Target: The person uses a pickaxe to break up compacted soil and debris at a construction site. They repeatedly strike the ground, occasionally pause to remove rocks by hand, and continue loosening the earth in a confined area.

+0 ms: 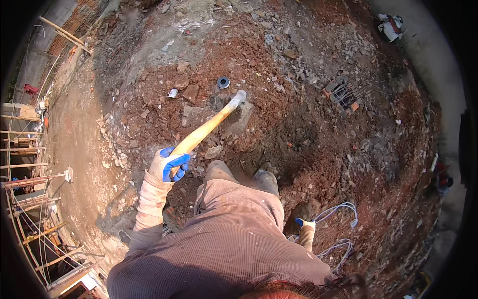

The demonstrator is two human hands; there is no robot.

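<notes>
My left hand (172, 164), in a white work glove with blue-coated fingers, is wrapped round the near end of a curved wooden handle (204, 130). The handle slants forward and right over the rubble. Its far end is pale grey and blunt, beside a flat stone (242, 119); I cannot tell what tool it is. Low on the right, beside my body, is my gloved right hand (307, 230). Only part of its blue fingers shows. Loops of thin grey cable (331, 212) lie right next to it; whether it grips them is unclear.
A dark round spool (223, 82) lies ahead on reddish broken soil and stones. Rebar ends (343, 93) stick up at the right. Wooden poles and scaffold planks (25, 182) line the left side. A pale bag (391, 29) lies at the far right, by a concrete strip (438, 65).
</notes>
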